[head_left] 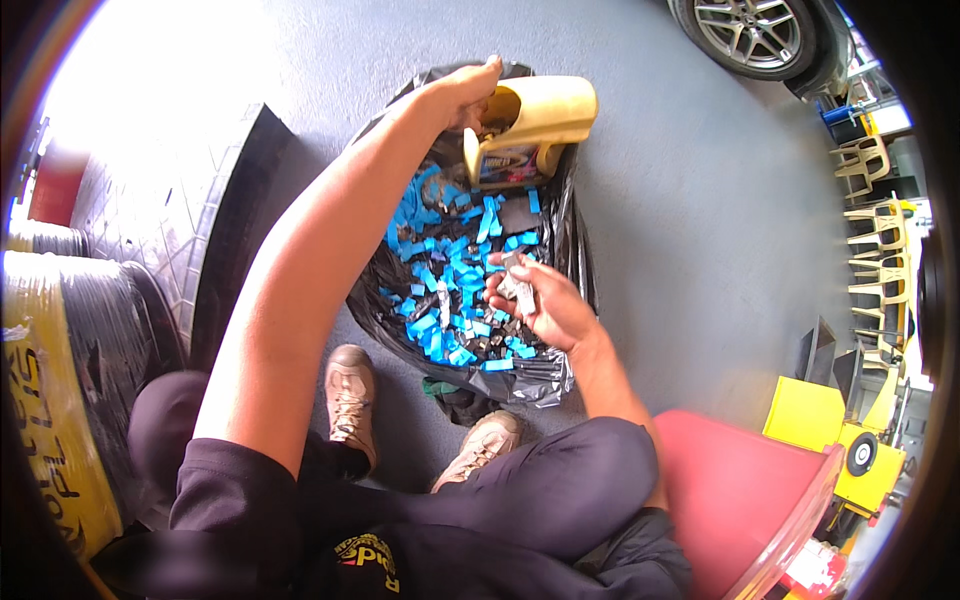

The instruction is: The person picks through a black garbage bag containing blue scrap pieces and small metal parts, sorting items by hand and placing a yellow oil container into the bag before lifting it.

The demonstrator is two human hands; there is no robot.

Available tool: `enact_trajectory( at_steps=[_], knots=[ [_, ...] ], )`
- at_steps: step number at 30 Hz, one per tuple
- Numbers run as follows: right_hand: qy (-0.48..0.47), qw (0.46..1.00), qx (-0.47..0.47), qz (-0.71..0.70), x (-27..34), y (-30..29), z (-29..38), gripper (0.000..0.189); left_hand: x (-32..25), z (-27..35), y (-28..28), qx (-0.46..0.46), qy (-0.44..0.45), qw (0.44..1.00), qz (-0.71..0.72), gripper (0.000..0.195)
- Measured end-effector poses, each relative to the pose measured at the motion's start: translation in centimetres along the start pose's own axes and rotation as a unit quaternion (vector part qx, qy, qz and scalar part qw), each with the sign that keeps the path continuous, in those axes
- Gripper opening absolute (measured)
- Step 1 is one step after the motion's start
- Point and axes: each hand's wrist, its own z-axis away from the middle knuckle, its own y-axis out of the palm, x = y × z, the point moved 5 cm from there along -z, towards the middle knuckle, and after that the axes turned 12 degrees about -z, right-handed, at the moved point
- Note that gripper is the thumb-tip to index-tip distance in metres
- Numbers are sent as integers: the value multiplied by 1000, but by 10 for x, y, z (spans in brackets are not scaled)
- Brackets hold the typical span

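My left hand (466, 94) is at the cut-open end of a yellow plastic jug (555, 105), with its fingers on the rim. The jug lies on its side over the far right part of a black plastic bag (375, 296); dark bits show inside its mouth. In the palm of my right hand (556, 300) are a few small grey, strip-like pieces (517, 285), with the fingers curled around them. This hand is above the bag's near right part. Below it, many blue tape scraps (454, 281) lie in the bag among dark bits and a crumpled silvery strip (443, 304).
A red plastic bin (742, 495) lies by my right knee. Tyres (97, 360), some wrapped in film, stand at the left. A car wheel (750, 30) is at the far right, with beige plastic chairs (877, 262) and yellow equipment (806, 416) along the right side.
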Motion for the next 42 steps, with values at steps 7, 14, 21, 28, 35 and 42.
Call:
enact_trajectory(
  at_steps=[7,14,21,28,35,42],
  knots=[
    [-52,998,-21,0,86,81,-102,34,-36,13,-49,-4,22,965,-263,56],
    [-313,931,-163,-92,122,65,-212,34,41,27,-9,-83,48,983,154,31],
    [-283,928,-49,-236,90,65,-193,20,89,25,-14,-51,145,977,149,35],
    [-336,927,37,-161,111,66,-131,48,57,8,-3,-17,177,981,81,39],
    [-314,924,-194,105,70,-43,-81,33,103,-73,-65,-35,-74,996,44,38],
    [-287,807,-372,357,-8,-113,-75,18,142,-87,21,228,295,690,-621,53]
  ],
)
